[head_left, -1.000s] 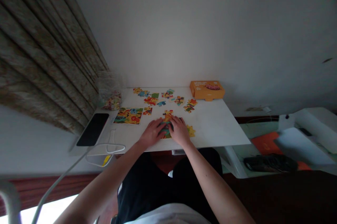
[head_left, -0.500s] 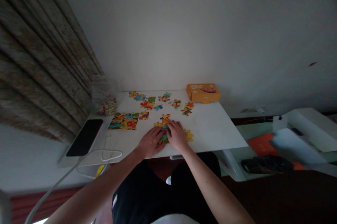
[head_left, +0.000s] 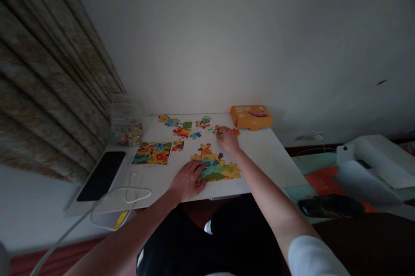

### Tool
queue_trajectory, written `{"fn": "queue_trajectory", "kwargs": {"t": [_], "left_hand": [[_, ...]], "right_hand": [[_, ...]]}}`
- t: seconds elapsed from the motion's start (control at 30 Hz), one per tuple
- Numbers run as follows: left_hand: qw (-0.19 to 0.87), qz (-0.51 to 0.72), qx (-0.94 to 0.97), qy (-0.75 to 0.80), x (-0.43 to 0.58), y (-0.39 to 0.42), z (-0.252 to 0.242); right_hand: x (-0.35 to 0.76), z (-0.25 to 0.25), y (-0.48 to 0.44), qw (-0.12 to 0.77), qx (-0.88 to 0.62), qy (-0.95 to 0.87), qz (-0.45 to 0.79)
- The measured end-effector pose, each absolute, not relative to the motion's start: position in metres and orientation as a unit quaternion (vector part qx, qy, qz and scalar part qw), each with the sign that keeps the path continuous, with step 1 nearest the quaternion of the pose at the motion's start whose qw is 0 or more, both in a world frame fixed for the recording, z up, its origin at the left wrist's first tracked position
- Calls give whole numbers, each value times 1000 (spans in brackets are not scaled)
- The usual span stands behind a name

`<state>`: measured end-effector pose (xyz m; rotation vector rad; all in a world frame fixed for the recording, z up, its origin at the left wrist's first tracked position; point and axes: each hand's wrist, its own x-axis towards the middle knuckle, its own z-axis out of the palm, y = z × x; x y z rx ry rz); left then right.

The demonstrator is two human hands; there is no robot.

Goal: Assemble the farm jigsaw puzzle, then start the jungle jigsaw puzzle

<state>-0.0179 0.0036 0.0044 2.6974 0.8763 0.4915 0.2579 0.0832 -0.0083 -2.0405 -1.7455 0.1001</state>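
My left hand (head_left: 187,180) lies with fingers stretched over the left edge of a partly joined jigsaw puzzle (head_left: 220,171), which shows teal, green and yellow. Farther back, my right hand (head_left: 228,141) has its fingers bent down together on a jigsaw puzzle piece (head_left: 218,130) among the loose ones. Its fingers partly hide the pieces there. An orange piece (head_left: 236,132) shows just past the knuckles. Left of the joined part are a picture card (head_left: 152,153) with animals and a single piece (head_left: 178,146).
Several loose pieces (head_left: 182,131) lie along the back of the white table (head_left: 269,161). An orange puzzle box (head_left: 252,117) stands at the back right. On the left are a clear bag of pieces (head_left: 129,132), a black phone (head_left: 102,175) and a white cable (head_left: 142,189).
My right hand has left the joined puzzle and moved back to the loose pieces, uncovering more of the puzzle. The left hand has stayed at its left edge.
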Motion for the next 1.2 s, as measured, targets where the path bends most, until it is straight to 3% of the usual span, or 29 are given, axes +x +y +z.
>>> {"fn": "queue_trajectory", "kwargs": {"t": [0.4,0.57,0.77,0.93,1.2], "left_hand": [[135,169,928,303,-18,5,3],[135,197,927,289,-21,6,0],[131,298,886,332,-25,12,-10],[218,375,785,443,3,18,-12],[373,352,674,531,58,27,14]], "right_hand": [[270,3,113,215,-767,-602,55],[256,11,92,261,-753,-604,23],[222,-4,36,388,-645,-658,16],[199,-15,-2,429,-626,-651,28],[193,-7,-12,393,-612,-686,17]]}}
